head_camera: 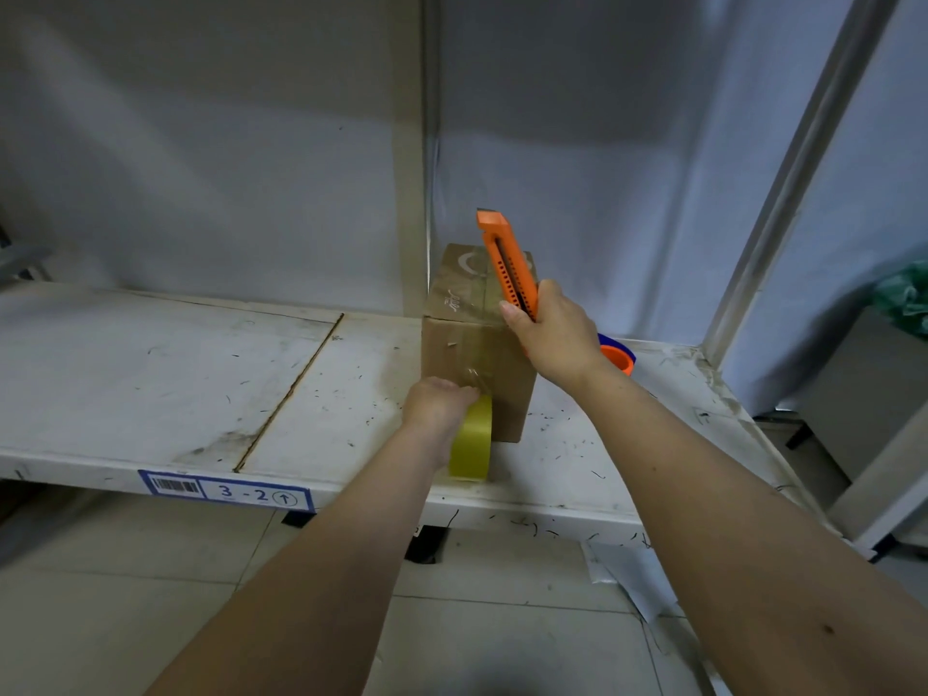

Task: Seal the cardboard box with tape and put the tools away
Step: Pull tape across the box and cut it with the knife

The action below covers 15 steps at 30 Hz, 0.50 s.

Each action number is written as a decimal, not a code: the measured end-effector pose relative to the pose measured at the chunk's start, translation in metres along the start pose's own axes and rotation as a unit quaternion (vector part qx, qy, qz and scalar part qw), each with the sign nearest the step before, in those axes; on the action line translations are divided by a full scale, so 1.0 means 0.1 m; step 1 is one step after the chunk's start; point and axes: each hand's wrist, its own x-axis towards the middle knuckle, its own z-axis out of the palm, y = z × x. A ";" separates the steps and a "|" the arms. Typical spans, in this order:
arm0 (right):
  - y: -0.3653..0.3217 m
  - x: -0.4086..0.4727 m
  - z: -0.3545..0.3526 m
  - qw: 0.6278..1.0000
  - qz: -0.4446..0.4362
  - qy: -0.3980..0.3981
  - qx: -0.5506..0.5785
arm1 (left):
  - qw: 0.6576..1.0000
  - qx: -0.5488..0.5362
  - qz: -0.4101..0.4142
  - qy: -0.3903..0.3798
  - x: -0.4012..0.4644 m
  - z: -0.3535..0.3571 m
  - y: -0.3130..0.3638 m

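A small cardboard box (464,339) stands on the white shelf (165,374), with clear tape running over its top and down its near face. My left hand (437,401) grips a yellowish roll of tape (472,442) held against the box's near face, low down. My right hand (555,331) holds an orange utility knife (507,263) above the box's top right edge, its tip pointing up and away from me.
An orange and blue object (620,356) lies on the shelf behind my right wrist. The shelf's front edge carries a label reading 3-2 (226,490). A vertical post (409,153) rises just behind the box. Tiled floor lies below.
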 end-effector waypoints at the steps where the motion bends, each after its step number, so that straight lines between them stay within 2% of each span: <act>1: 0.00 0.00 0.00 1.000 0.000 -0.001 -0.001 | 1.000 -0.008 -0.021 -0.013 0.01 -0.01 0.02; 5: -0.02 0.00 -0.01 1.000 0.002 -0.008 -0.011 | 0.998 0.011 -0.035 -0.056 -0.01 -0.06 0.12; 10: -0.03 -0.02 -0.03 0.999 -0.011 -0.022 -0.031 | 0.998 0.025 -0.022 -0.043 0.02 -0.01 0.14; 15: -0.01 -0.18 -0.13 0.998 -0.040 0.039 -0.008 | 0.999 0.028 -0.016 -0.034 0.08 0.04 0.13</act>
